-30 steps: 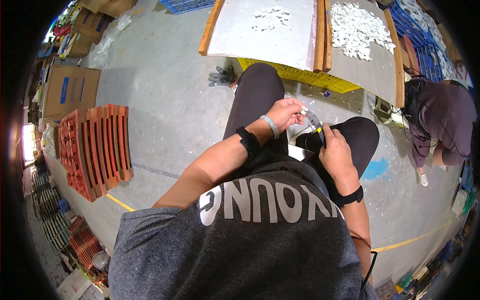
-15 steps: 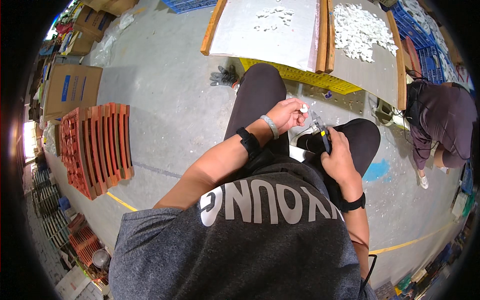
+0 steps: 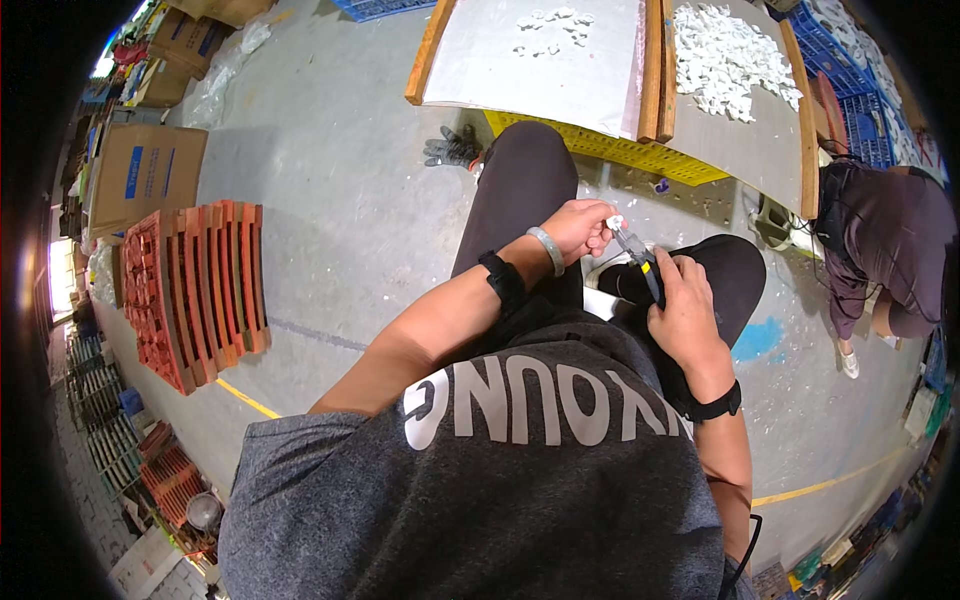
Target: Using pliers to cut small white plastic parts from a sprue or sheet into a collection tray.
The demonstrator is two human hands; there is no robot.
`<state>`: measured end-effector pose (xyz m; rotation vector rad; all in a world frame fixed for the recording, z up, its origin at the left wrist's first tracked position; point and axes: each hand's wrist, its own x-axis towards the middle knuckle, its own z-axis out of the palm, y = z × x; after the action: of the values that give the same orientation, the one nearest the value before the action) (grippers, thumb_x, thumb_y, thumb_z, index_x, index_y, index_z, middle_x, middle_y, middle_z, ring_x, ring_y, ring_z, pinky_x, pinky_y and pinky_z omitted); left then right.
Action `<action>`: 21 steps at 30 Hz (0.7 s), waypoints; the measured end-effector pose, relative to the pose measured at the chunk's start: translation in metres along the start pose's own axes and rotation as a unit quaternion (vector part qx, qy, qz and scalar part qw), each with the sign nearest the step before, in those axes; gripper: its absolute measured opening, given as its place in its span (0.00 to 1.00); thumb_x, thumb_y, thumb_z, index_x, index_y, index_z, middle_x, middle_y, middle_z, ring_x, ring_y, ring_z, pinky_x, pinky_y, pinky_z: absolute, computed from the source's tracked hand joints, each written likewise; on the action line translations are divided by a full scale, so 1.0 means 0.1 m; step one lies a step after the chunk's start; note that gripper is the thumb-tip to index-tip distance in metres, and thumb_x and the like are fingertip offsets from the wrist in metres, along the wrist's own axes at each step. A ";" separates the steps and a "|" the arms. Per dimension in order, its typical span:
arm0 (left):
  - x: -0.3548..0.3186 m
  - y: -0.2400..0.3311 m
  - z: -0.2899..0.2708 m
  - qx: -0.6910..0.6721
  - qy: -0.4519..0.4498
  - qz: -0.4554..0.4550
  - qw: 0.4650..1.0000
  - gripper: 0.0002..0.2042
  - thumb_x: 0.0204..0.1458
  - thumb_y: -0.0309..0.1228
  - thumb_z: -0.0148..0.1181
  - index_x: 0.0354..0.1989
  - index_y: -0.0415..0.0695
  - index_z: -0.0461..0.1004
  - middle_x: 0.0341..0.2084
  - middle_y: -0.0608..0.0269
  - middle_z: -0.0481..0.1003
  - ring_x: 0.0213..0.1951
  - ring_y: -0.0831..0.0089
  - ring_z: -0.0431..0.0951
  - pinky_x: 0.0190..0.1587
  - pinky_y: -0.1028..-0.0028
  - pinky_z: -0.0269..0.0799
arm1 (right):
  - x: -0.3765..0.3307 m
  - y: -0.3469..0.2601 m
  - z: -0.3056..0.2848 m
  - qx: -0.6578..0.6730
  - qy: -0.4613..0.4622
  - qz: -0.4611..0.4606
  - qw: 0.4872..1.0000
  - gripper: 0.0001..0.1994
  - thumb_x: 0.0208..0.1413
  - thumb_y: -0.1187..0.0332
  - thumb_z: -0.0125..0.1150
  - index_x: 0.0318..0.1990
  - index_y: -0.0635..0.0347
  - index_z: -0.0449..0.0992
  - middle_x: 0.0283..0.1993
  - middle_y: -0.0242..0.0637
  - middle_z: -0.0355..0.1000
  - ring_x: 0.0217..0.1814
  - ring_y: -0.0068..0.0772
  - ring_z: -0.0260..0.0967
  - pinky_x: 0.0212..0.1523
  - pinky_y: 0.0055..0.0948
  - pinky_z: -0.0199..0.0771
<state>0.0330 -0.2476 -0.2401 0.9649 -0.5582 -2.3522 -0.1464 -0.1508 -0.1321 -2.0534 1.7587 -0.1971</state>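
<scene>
Between the fingertips of my left hand (image 3: 582, 228) I pinch a small white plastic piece (image 3: 615, 222). My right hand (image 3: 685, 305) is wrapped round a pair of cutting pliers (image 3: 648, 268) with dark handles marked in yellow. The jaws of the pliers reach up to the white piece and appear to touch it; whether they have closed on it is too small to tell. Both hands are above my lap, between my spread knees. Ahead of them, a white board (image 3: 530, 85) with wooden side rails holds a few loose white pieces (image 3: 553, 30).
A heap of white pieces (image 3: 730, 60) lies on the adjoining tray, above a yellow crate (image 3: 600, 150). A dark glove (image 3: 452, 148) lies on the floor. Stacked red pallets (image 3: 195, 295) and a cardboard box (image 3: 148, 180) stand left. Another person (image 3: 890, 240) sits at the right.
The pliers' jaws have come up to the white piece, which was slightly apart from them before. My left hand has turned a little; the whole view has shifted slightly.
</scene>
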 end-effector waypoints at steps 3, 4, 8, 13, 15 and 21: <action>0.01 -0.01 0.00 0.014 0.008 -0.013 1.000 0.10 0.58 0.28 0.46 0.34 0.35 0.73 0.13 0.71 0.63 0.13 0.83 0.58 0.18 0.81 0.59 | -0.01 -0.02 -0.06 -0.006 -0.012 -0.001 1.000 0.33 0.34 0.80 0.59 0.56 0.64 0.64 0.45 0.47 0.63 0.50 0.49 0.61 0.52 0.40 0.63; 0.01 -0.02 0.00 0.031 0.008 -0.015 0.999 0.10 0.58 0.29 0.46 0.33 0.36 0.73 0.13 0.71 0.63 0.13 0.84 0.57 0.18 0.81 0.58 | -0.02 -0.02 -0.06 -0.008 -0.022 -0.001 1.000 0.34 0.34 0.81 0.59 0.57 0.64 0.64 0.46 0.47 0.63 0.50 0.49 0.61 0.54 0.40 0.62; -0.01 -0.02 0.02 0.069 0.016 -0.022 0.997 0.11 0.58 0.30 0.48 0.32 0.36 0.74 0.13 0.72 0.61 0.13 0.85 0.56 0.18 0.82 0.57 | -0.01 0.02 -0.05 -0.015 -0.032 -0.011 0.999 0.34 0.34 0.82 0.58 0.57 0.63 0.64 0.45 0.47 0.63 0.50 0.49 0.61 0.53 0.41 0.63; -0.04 0.01 0.04 0.065 0.017 -0.029 0.997 0.11 0.58 0.31 0.48 0.32 0.36 0.74 0.13 0.72 0.61 0.13 0.84 0.55 0.18 0.82 0.54 | -0.01 0.07 -0.04 -0.023 -0.016 -0.040 0.999 0.32 0.34 0.80 0.58 0.56 0.59 0.66 0.42 0.44 0.64 0.47 0.46 0.63 0.44 0.40 0.67; -0.05 0.02 0.05 0.068 0.016 -0.035 0.997 0.11 0.58 0.31 0.49 0.32 0.35 0.74 0.13 0.72 0.61 0.13 0.84 0.55 0.18 0.82 0.53 | -0.02 0.07 -0.04 -0.025 -0.013 -0.042 0.999 0.32 0.34 0.80 0.58 0.56 0.59 0.66 0.42 0.44 0.64 0.47 0.46 0.63 0.44 0.40 0.67; -0.07 0.02 0.07 0.062 0.004 -0.052 0.997 0.11 0.58 0.31 0.49 0.32 0.35 0.74 0.13 0.72 0.60 0.14 0.84 0.54 0.18 0.82 0.51 | -0.02 0.11 -0.02 -0.021 -0.015 -0.050 0.998 0.30 0.35 0.81 0.56 0.54 0.59 0.68 0.39 0.45 0.65 0.45 0.48 0.64 0.43 0.41 0.69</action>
<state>0.0331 -0.2438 -0.2308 1.0835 -0.6717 -2.4276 -0.1580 -0.1504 -0.1342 -2.1658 1.6567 -0.1591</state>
